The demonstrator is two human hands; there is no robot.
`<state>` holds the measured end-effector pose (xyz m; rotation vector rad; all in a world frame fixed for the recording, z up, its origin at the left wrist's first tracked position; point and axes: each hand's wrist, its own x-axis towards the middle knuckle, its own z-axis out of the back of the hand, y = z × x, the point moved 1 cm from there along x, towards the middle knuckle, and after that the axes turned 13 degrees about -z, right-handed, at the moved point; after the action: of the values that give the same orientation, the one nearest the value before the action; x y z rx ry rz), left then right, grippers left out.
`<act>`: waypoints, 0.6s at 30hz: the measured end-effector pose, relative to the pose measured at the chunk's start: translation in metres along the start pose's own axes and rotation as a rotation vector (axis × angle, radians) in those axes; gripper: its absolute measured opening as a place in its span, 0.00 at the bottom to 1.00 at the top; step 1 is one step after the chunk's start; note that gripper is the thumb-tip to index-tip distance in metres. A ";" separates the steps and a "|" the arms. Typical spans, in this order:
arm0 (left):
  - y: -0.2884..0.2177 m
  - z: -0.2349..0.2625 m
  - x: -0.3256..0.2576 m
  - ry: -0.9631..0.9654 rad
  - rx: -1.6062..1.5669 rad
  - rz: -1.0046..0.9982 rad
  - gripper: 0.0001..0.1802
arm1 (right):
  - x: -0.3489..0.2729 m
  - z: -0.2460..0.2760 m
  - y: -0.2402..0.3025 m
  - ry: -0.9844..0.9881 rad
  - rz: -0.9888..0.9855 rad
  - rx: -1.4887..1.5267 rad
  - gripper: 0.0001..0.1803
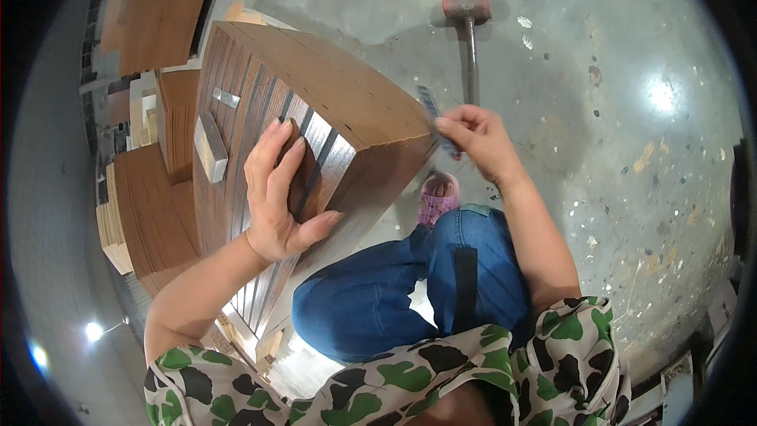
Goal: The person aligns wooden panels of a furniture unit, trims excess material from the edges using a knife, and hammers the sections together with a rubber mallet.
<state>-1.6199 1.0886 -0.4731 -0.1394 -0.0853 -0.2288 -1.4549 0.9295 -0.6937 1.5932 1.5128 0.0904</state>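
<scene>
A large brown wood-grain box-like block or stack of boards fills the middle left, its upper face striped dark and shiny. My left hand lies on that striped face with fingers stretched and thumb apart. Close to the block's right corner, my right hand pinches a thin grey strip, held upright along the edge. Whether it is a blade or a short ruler cannot be made out. On the striped face left of my left hand lie a silver-and-brown bar and a small silvery piece.
A mallet with a dark, red-edged head lies on the paint-spotted grey floor beyond my right hand. Several stacks of brown boards stand at the left. My jeans-clad knees are close below the block.
</scene>
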 end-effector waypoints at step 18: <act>0.000 0.001 -0.002 0.041 -0.036 -0.017 0.43 | -0.026 -0.016 0.012 -0.210 0.468 -0.689 0.06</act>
<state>-1.6216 1.0891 -0.4721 -0.1699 -0.0421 -0.2499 -1.4617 0.9184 -0.6633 1.2962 0.7903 0.6180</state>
